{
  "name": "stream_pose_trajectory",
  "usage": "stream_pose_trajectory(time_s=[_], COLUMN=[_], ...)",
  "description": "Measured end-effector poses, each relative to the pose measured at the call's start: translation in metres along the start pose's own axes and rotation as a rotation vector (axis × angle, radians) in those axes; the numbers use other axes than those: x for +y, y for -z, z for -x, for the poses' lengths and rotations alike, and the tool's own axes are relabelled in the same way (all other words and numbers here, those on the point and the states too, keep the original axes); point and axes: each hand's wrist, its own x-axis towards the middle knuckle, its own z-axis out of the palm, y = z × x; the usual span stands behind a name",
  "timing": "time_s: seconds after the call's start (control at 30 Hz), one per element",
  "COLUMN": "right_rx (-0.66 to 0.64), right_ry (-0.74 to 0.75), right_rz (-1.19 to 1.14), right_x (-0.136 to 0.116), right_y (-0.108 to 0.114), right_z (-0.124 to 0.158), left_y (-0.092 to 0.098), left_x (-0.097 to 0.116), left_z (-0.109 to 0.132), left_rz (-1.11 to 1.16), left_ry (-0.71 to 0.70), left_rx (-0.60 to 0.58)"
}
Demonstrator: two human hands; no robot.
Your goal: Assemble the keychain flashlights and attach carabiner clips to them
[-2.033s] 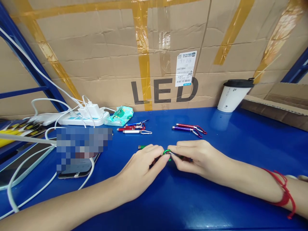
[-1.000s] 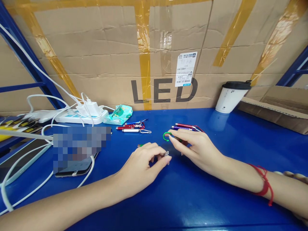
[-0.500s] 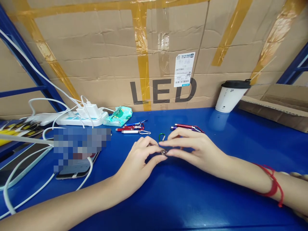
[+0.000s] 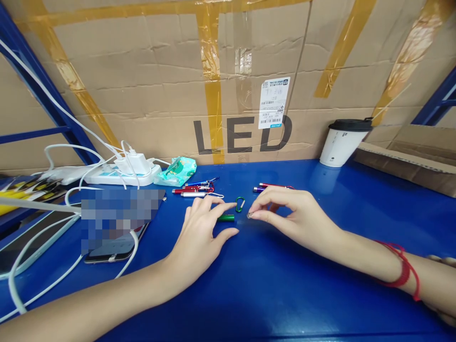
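My left hand [image 4: 201,232] rests on the blue table [image 4: 270,285] with its fingers around a small green keychain flashlight body [image 4: 226,218]. Thumb and forefinger of my right hand [image 4: 290,216] pinch a tiny silvery part [image 4: 249,216] just right of the green body. A green carabiner clip [image 4: 240,204] lies loose on the table between and just behind both hands. Red, silver and blue keychain flashlights [image 4: 195,188] lie behind my left hand. A red and a purple one [image 4: 269,186] lie behind my right hand.
A large taped cardboard box marked LED [image 4: 228,80] forms the back wall. A white cup with black lid [image 4: 342,141] stands at the back right. At the left are a power strip with chargers [image 4: 121,173], white cables, a tissue pack [image 4: 178,170] and a phone [image 4: 110,251].
My right hand put the green carabiner down behind the hands, came back to my left hand, then drew a tiny part off the green flashlight. The hands have now moved slightly apart.
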Motion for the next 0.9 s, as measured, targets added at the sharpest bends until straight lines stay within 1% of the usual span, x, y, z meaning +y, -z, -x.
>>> stream_pose_trajectory(time_s=[0.1, 0.2, 0.33, 0.5, 0.63, 0.8, 0.9], right_rx=[0.01, 0.002, -0.012, -0.014, 0.007, 0.017, 0.013], right_ry=[-0.124, -0.178, -0.149, -0.107, -0.139, -0.212, -0.243], right_rz=[-0.028, -0.045, -0.037, -0.028, -0.053, -0.117, -0.156], right_x=[0.002, 0.003, 0.004, 0.004, 0.003, 0.0, -0.004], right_y=[0.002, 0.003, 0.003, 0.002, 0.001, 0.003, 0.004], right_z=[-0.002, -0.003, -0.001, 0.0, 0.001, -0.001, -0.002], left_y=[-0.001, -0.001, 0.0, 0.002, 0.004, 0.006, 0.008], left_x=[-0.003, -0.004, -0.003, 0.0, 0.002, 0.006, 0.009], left_z=[-0.002, -0.002, -0.002, -0.003, -0.004, -0.002, -0.001], left_rz=[0.019, 0.061, 0.099, 0.152, 0.241, 0.289, 0.355], left_ry=[0.089, 0.097, 0.058, 0.079, 0.093, 0.058, 0.041], left_rx=[-0.092, -0.126, -0.119, -0.118, -0.106, -0.075, -0.089])
